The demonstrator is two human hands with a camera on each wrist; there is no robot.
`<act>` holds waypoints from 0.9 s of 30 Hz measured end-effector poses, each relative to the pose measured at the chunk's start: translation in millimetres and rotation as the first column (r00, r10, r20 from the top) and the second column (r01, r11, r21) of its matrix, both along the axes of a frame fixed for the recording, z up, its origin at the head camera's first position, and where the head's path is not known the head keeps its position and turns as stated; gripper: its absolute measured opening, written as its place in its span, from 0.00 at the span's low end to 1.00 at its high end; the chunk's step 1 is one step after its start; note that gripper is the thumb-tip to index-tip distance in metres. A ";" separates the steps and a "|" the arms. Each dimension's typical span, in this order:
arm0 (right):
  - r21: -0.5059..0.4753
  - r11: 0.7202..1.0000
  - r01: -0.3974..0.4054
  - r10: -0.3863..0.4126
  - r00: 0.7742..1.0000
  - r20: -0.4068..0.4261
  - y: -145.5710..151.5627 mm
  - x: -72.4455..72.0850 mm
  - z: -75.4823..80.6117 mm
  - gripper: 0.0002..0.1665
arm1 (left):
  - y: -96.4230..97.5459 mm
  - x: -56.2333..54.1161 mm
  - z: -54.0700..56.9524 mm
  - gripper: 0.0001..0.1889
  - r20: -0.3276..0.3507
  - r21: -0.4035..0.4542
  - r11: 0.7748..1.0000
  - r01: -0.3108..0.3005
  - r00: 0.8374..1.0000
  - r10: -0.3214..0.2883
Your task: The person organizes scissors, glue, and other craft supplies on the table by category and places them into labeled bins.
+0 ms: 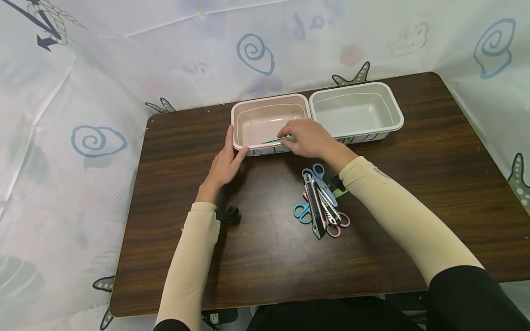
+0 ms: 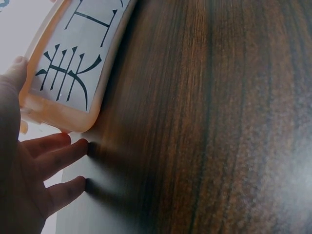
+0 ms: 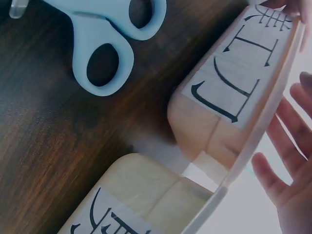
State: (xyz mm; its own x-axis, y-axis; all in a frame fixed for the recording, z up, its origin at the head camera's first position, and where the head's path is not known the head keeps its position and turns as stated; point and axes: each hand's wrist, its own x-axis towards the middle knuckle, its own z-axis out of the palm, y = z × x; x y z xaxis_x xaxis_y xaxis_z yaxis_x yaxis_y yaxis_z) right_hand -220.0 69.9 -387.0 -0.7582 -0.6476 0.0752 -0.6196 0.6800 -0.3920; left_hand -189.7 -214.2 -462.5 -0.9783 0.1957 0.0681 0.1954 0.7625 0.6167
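Note:
A pink plastic bin (image 1: 269, 112) stands at the back of the table, its front bearing a white label (image 2: 73, 58) with black characters. My left hand (image 1: 223, 161) rests at its left front corner, thumb on the rim and fingers fairly straight along the end wall. Over the front part of this bin, my right hand (image 1: 304, 138) pinches a thin teal stick-like item (image 1: 275, 140) between thumb and fingers. The item slants down to the left inside the rim; what kind it is, I cannot tell.
To the right, a grey-white bin (image 1: 352, 110) stands beside the pink one. Nearer me lies a heap with blue scissors (image 1: 319, 174), light-blue-handled scissors (image 1: 303, 214), pink-handled scissors (image 1: 333, 230) and box cutters (image 1: 315, 209). A patterned white curtain (image 1: 186, 46) hangs behind the table (image 1: 256, 257).

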 end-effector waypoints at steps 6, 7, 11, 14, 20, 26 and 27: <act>-0.100 0.995 0.030 -0.041 0.993 -0.113 9.2 13.1 9.5 0.09 | -0.4 0.1 0.1 0.44 0.004 0.001 1.000 0.000 1.000 0.000; -0.116 0.993 0.038 -0.052 0.991 -0.120 11.4 16.1 11.0 0.09 | -0.4 0.1 0.1 0.44 0.004 0.000 1.000 0.001 1.000 -0.001; -0.163 0.984 0.071 -0.091 0.989 -0.120 21.0 28.9 14.0 0.08 | -0.2 0.0 0.4 0.44 0.002 -0.001 1.000 0.002 1.000 -0.002; -0.176 0.979 0.100 -0.119 0.988 -0.102 28.8 40.1 11.5 0.08 | -0.5 0.0 0.8 0.44 0.001 -0.001 1.000 0.001 1.000 -0.001; -0.117 0.967 0.224 -0.230 0.972 -0.040 42.1 69.0 3.1 0.12 | -0.8 -0.4 0.8 0.44 0.007 0.003 1.000 0.001 1.000 -0.001; -0.018 0.941 0.337 -0.335 0.939 0.074 50.4 100.8 -10.7 0.15 | -0.4 -0.1 1.1 0.44 0.009 0.005 1.000 0.000 1.000 0.000; -0.005 0.940 0.340 -0.339 0.937 0.086 51.5 106.2 -14.0 0.16 | -0.3 0.0 1.0 0.44 0.010 0.004 1.000 0.001 1.000 -0.001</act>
State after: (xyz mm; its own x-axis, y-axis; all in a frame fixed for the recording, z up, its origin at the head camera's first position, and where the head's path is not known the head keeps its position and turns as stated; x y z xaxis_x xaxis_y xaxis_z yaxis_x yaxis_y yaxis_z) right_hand -113.8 121.4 -401.0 -0.9368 -0.3496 0.0124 -0.3179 0.8360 -0.4473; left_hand -189.8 -214.5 -461.5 -0.9787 0.1965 0.0594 0.1903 0.7598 0.6217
